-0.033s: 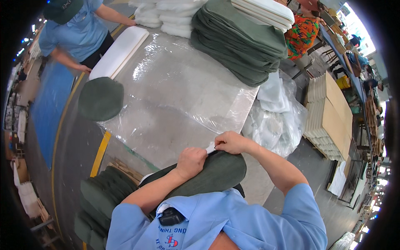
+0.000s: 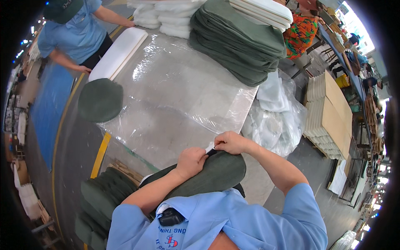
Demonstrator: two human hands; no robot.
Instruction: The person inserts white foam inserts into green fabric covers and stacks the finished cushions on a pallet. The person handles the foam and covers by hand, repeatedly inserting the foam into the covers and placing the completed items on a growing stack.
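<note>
A dark green fabric cushion cover (image 2: pixel 216 171) lies against my front at the table's near edge, with something white showing at its far edge. My left hand (image 2: pixel 191 161) is closed on that edge, its fingers curled over the fabric. Just to the right, my right hand (image 2: pixel 230 142) pinches the edge beside a short black strip (image 2: pixel 212 151) and a bit of white material (image 2: pixel 209 146). Whether the strip is a zipper I cannot tell. My left forearm covers part of the cover.
Clear plastic sheeting covers the table (image 2: pixel 166 91). Green covers (image 2: pixel 237 46) are stacked at the back, near white pads (image 2: pixel 266 12). A round green piece (image 2: pixel 100 100) lies at left, beside a white slab (image 2: pixel 118 54) near a co-worker (image 2: pixel 75 37). More green pieces (image 2: pixel 104 189) sit lower left.
Slightly more of the black strip shows beside my right fingers. Both hands stay at the cover's edge, and the view has shifted a little.
</note>
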